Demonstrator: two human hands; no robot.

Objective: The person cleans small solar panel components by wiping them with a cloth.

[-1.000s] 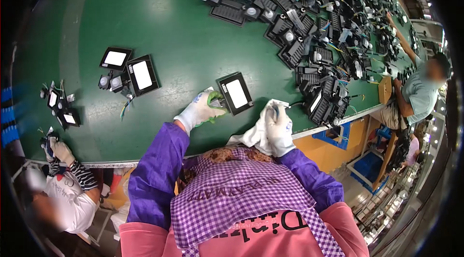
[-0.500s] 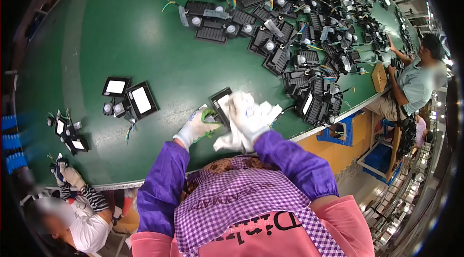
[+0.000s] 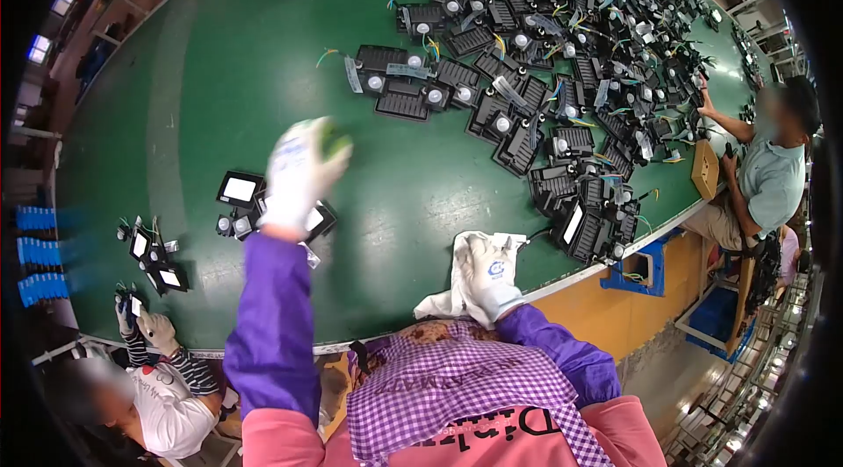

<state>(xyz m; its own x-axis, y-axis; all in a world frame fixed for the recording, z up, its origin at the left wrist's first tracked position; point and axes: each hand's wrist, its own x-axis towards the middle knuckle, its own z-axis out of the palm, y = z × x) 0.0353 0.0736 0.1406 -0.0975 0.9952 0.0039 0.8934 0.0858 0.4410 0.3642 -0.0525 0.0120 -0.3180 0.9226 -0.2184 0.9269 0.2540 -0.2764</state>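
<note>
My left hand, in a white glove with green on the fingers, is raised over the table beside a small group of floodlights. It is blurred, its thumb looks apart from the fingers, and I see nothing held in it. Under and beside it lie a black floodlight with a white panel and another floodlight, partly covered by the hand. My right hand, in a white glove, rests near the table's front edge with a white cloth bunched under its fingers.
A large pile of black floodlights with coloured wires spreads over the right of the green table. More floodlights lie at the left. One co-worker is at the right edge, another at the lower left.
My left hand has moved up and left, away from the floodlight it was holding, which now seems to lie with the left group. My right hand has drawn down and right with the cloth.
</note>
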